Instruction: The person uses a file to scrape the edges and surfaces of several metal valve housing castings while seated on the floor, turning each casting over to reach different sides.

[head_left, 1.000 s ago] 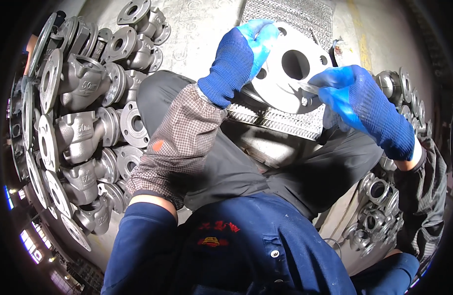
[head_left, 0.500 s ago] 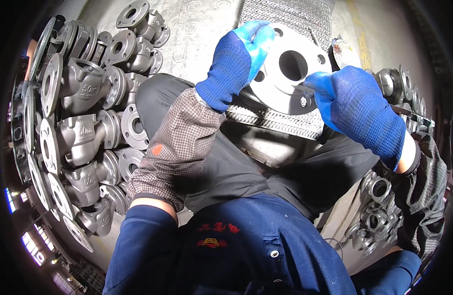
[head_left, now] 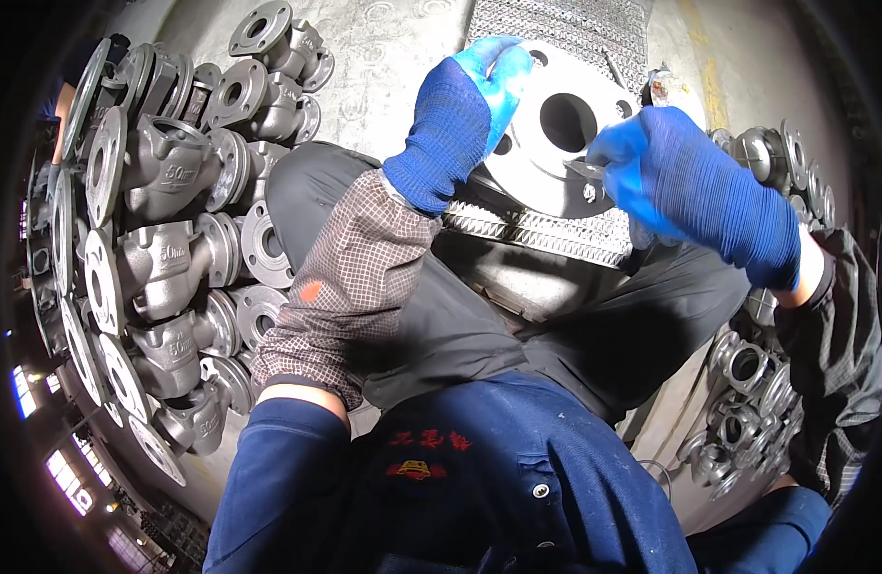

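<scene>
A round, pale grey flanged casting (head_left: pixel 532 163) rests face up, with a large hole in its middle and several bolt holes around it. My left hand (head_left: pixel 484 100), in a blue coated glove, grips its upper left rim, thumb and fingers closed on the edge. In a matching glove, my right hand (head_left: pixel 661 172) is closed around a thin metal blade-like tool (head_left: pixel 584 170). The tool's tip lies against the flange face, just below the middle hole. My right fingers hide the rest of the tool. Beneath the casting is a ridged metal support (head_left: pixel 546 234).
Several grey flanged valve bodies (head_left: pixel 173 177) are stacked on the left, close to my left knee. More flanged castings (head_left: pixel 785 153) stand at the far right, and smaller ones (head_left: pixel 738 421) lie on the floor lower right. A textured metal mat (head_left: pixel 565 24) extends behind the casting.
My right hand has shifted slightly and turned, with the tool's tip moving a little to the left on the flange face. The left hand keeps its hold on the rim.
</scene>
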The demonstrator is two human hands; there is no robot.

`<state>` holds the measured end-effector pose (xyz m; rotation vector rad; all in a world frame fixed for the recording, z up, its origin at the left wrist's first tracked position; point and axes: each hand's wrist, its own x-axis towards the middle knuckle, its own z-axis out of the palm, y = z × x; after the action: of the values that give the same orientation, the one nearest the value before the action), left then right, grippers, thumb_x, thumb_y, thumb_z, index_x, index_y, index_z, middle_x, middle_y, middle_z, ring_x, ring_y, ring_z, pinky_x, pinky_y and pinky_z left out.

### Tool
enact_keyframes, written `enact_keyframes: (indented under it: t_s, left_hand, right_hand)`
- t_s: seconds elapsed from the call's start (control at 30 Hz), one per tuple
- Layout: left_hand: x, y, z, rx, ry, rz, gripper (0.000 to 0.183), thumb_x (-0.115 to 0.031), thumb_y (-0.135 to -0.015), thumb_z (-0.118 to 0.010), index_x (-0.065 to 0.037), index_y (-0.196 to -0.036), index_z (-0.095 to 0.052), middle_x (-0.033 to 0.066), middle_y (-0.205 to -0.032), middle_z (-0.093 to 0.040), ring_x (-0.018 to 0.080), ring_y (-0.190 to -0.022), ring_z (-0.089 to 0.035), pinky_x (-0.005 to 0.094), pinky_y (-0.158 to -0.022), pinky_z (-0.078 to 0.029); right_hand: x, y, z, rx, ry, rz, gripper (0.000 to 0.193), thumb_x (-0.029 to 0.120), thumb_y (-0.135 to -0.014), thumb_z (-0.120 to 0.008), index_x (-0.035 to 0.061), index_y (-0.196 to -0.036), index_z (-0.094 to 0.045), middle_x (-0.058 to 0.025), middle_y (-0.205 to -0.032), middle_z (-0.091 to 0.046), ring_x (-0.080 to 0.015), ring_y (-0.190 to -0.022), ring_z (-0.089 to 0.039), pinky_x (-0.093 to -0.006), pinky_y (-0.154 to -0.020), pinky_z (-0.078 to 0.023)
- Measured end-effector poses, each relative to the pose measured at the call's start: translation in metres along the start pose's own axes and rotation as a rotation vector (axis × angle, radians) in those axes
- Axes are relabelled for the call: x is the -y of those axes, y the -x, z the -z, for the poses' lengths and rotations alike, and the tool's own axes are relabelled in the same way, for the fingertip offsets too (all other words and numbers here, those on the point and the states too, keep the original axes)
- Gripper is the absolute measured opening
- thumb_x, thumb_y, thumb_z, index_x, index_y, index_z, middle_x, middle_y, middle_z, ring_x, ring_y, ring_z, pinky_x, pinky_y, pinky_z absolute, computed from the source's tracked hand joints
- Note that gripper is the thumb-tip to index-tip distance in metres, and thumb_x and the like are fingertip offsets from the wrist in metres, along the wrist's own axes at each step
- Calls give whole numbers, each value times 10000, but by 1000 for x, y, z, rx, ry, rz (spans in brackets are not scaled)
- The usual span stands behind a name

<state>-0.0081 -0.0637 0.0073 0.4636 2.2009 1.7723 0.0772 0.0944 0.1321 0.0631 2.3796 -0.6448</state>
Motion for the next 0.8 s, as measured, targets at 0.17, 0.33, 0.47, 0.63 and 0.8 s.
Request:
enact_keyframes:
  t_s: [0.17, 0.33, 0.47, 0.63, 0.8]
  left_hand:
    - [5, 0, 0, -24, -27, -43, 391, -338, -942, -541, -20, -1158, -613, 141, -936, -694, 182, -725, -671, 293, -690, -525]
    - [4, 0, -3, -17, 28, -54, 432, -349, -934, -571, 3, -1184, -598, 81, -853, -625, 131, -703, -602, 261, -637, -499]
    - [-1, 1, 1, -8, 60, -2, 462, -347, -925, -604, 26, -1196, -590, 9, -762, -565, 65, -672, -538, 223, -594, -471]
    - [1, 0, 0, 28, 20, -34, 392, -316, -936, -557, -21, -1192, -596, 136, -920, -686, 172, -754, -658, 289, -694, -520]
    - [6, -1, -7, 24, 105, -77, 420, -327, -935, -556, 4, -1192, -591, 127, -892, -677, 155, -731, -642, 277, -674, -513]
  right_hand:
    - [5, -5, 1, 39, 79, -60, 270, 212, -862, -626, -24, -983, -676, -112, -706, -664, -197, -617, -649, -337, -617, -556]
    - [-12, -5, -12, -168, 312, 206, 306, 165, -860, -579, -54, -1065, -639, -144, -742, -683, -169, -590, -660, -323, -559, -561]
    - [-18, -1, 2, 124, -471, 134, 310, 195, -938, -491, -71, -871, -635, -116, -720, -646, -138, -530, -656, -246, -486, -551]
    - [-20, -22, -7, -65, 61, 311, 284, 178, -915, -558, -94, -920, -640, -127, -712, -656, -139, -586, -685, -223, -515, -567]
    - [-12, 2, 1, -13, 145, -67, 249, 214, -882, -614, -22, -849, -687, -100, -681, -655, -159, -549, -645, -290, -557, -549]
